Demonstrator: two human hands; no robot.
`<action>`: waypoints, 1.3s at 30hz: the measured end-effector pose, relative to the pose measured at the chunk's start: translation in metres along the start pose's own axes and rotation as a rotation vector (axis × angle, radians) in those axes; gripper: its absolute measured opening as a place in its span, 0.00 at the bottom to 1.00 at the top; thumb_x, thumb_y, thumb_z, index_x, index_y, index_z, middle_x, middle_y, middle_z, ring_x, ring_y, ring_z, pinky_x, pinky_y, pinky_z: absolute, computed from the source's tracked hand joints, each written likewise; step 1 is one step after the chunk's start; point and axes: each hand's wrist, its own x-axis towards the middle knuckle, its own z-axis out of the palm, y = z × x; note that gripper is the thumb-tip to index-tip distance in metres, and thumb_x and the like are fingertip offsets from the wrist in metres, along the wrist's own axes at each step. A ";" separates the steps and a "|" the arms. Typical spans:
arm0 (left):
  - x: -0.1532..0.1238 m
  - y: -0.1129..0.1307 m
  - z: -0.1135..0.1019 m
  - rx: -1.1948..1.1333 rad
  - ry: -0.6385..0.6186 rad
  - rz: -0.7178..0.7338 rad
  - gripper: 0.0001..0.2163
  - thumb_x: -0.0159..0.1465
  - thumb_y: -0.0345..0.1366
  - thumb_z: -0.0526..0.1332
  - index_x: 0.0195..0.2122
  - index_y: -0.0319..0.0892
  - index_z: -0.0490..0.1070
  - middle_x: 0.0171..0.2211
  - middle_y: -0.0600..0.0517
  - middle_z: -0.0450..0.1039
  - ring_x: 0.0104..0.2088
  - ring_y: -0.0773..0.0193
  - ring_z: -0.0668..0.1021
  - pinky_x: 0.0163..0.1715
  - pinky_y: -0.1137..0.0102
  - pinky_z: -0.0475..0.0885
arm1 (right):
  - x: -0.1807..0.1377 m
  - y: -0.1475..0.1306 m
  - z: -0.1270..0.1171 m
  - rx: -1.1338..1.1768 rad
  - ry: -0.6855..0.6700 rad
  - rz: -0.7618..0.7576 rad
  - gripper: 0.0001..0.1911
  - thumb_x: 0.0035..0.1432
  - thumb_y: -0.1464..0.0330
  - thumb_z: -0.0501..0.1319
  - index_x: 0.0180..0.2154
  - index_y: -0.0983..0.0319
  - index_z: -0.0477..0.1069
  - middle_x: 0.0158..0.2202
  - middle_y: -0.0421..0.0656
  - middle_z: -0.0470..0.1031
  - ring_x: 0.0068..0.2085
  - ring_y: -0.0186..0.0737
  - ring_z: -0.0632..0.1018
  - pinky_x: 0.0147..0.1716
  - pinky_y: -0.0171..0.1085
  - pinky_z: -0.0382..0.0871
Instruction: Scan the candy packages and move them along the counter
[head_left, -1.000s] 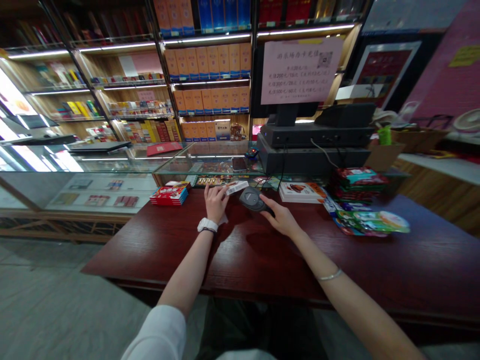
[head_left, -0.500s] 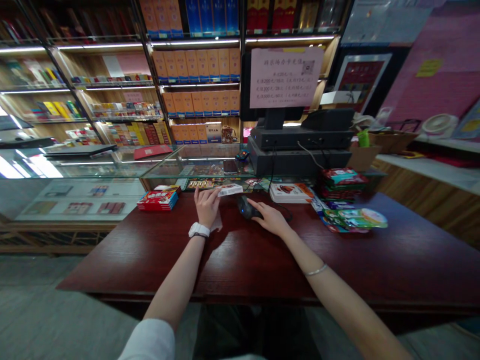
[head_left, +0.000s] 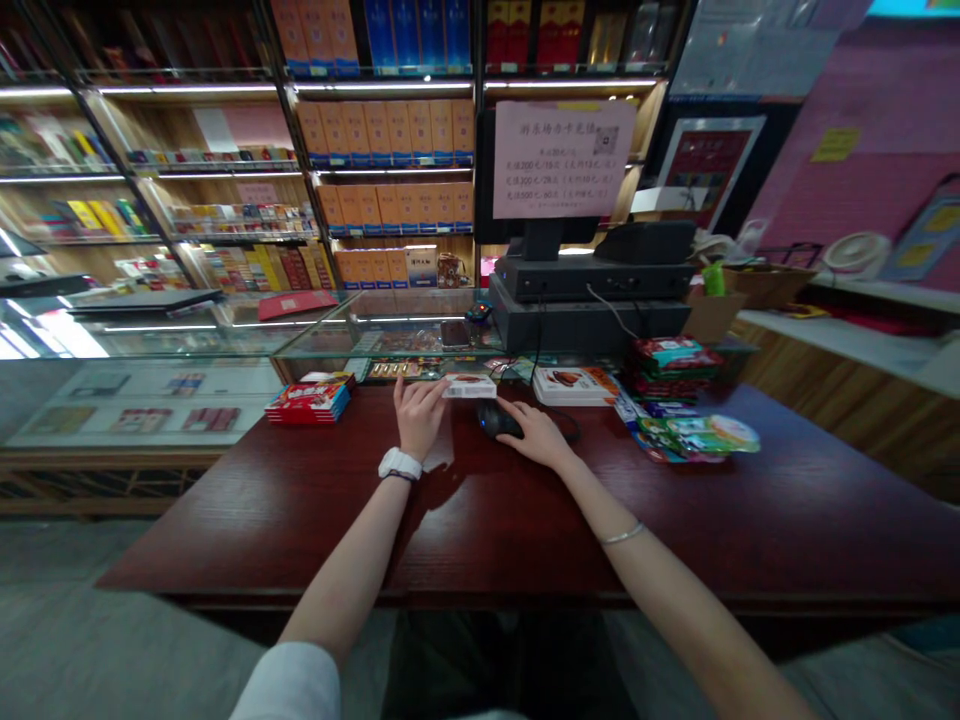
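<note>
My left hand [head_left: 418,412] pinches one end of a small white and red pack [head_left: 469,385] and holds it level just above the dark red counter [head_left: 525,520]. A white watch sits on that wrist. My right hand [head_left: 536,433] rests over a black handheld scanner [head_left: 496,420] lying on the counter, with its cable trailing to the right. The pack hangs just beyond the scanner's front end.
A red pack stack [head_left: 309,400] lies left of my hands, a white box [head_left: 574,385] and piled snack packets [head_left: 675,400] to the right. Behind stand a glass display case [head_left: 405,335], a black till with a notice [head_left: 585,290], and lit shelves of cartons.
The scanner went from tilted up in my right hand to lying flat under it. My left hand turned the pack level. The camera view shifted right.
</note>
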 end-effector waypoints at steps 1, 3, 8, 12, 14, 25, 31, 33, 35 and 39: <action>0.000 0.002 0.000 -0.008 0.005 0.006 0.12 0.67 0.33 0.60 0.48 0.52 0.78 0.42 0.53 0.82 0.44 0.59 0.79 0.68 0.51 0.53 | 0.001 0.002 0.001 0.053 0.044 -0.014 0.37 0.64 0.59 0.60 0.70 0.55 0.51 0.63 0.51 0.66 0.60 0.52 0.71 0.59 0.50 0.66; 0.001 0.006 0.000 -0.022 0.013 0.020 0.11 0.67 0.34 0.60 0.48 0.52 0.78 0.43 0.53 0.82 0.44 0.59 0.79 0.68 0.51 0.53 | 0.003 0.006 0.002 0.152 0.155 -0.036 0.37 0.65 0.59 0.58 0.70 0.55 0.48 0.66 0.50 0.62 0.65 0.49 0.66 0.63 0.49 0.62; 0.003 0.018 -0.002 -0.075 0.001 0.058 0.11 0.69 0.34 0.58 0.48 0.51 0.78 0.44 0.54 0.83 0.45 0.60 0.80 0.69 0.50 0.50 | 0.007 0.013 0.002 0.169 0.331 -0.067 0.34 0.65 0.65 0.58 0.69 0.56 0.52 0.69 0.49 0.58 0.69 0.46 0.61 0.66 0.50 0.56; 0.002 0.027 -0.004 -0.133 -0.023 0.107 0.12 0.70 0.36 0.58 0.50 0.50 0.77 0.45 0.53 0.82 0.45 0.61 0.80 0.69 0.50 0.49 | 0.006 0.016 -0.001 0.079 0.380 -0.031 0.29 0.63 0.71 0.56 0.66 0.55 0.61 0.66 0.48 0.64 0.65 0.47 0.66 0.64 0.50 0.60; 0.001 0.031 -0.004 -0.154 -0.037 0.118 0.11 0.70 0.36 0.58 0.50 0.50 0.77 0.45 0.53 0.82 0.45 0.61 0.80 0.69 0.50 0.49 | 0.005 0.018 -0.003 0.018 0.411 0.022 0.26 0.63 0.72 0.55 0.62 0.56 0.66 0.63 0.49 0.67 0.62 0.49 0.69 0.62 0.52 0.62; -0.002 0.029 0.003 -0.054 -0.114 0.039 0.13 0.67 0.34 0.61 0.51 0.50 0.75 0.51 0.51 0.79 0.50 0.57 0.78 0.68 0.48 0.52 | 0.001 0.016 -0.003 -0.175 0.550 0.078 0.17 0.64 0.71 0.55 0.52 0.56 0.74 0.60 0.49 0.71 0.62 0.51 0.68 0.64 0.61 0.53; -0.003 0.036 0.002 -0.031 -0.171 0.200 0.15 0.66 0.29 0.59 0.51 0.50 0.75 0.48 0.51 0.78 0.50 0.59 0.77 0.68 0.50 0.54 | -0.001 0.008 -0.007 -0.250 0.584 -0.001 0.15 0.63 0.71 0.59 0.49 0.57 0.76 0.57 0.49 0.73 0.59 0.50 0.69 0.67 0.61 0.47; -0.002 0.037 0.002 -0.036 -0.186 0.225 0.15 0.67 0.29 0.58 0.52 0.51 0.75 0.46 0.51 0.79 0.49 0.60 0.77 0.69 0.50 0.54 | -0.001 0.005 -0.007 -0.252 0.588 -0.011 0.14 0.62 0.71 0.59 0.48 0.57 0.76 0.56 0.49 0.73 0.58 0.50 0.70 0.67 0.61 0.47; -0.001 0.037 0.001 -0.038 -0.194 0.225 0.15 0.68 0.30 0.57 0.51 0.52 0.76 0.45 0.51 0.79 0.49 0.60 0.77 0.69 0.49 0.52 | 0.000 0.004 -0.006 -0.235 0.590 -0.002 0.14 0.61 0.70 0.59 0.48 0.57 0.76 0.56 0.48 0.73 0.58 0.50 0.70 0.67 0.60 0.47; 0.000 0.030 -0.002 -0.045 -0.180 0.140 0.14 0.68 0.30 0.55 0.48 0.52 0.77 0.44 0.52 0.79 0.49 0.60 0.77 0.70 0.49 0.50 | 0.001 0.007 -0.006 -0.153 0.561 0.124 0.20 0.60 0.72 0.58 0.53 0.57 0.74 0.58 0.49 0.71 0.59 0.51 0.69 0.66 0.59 0.50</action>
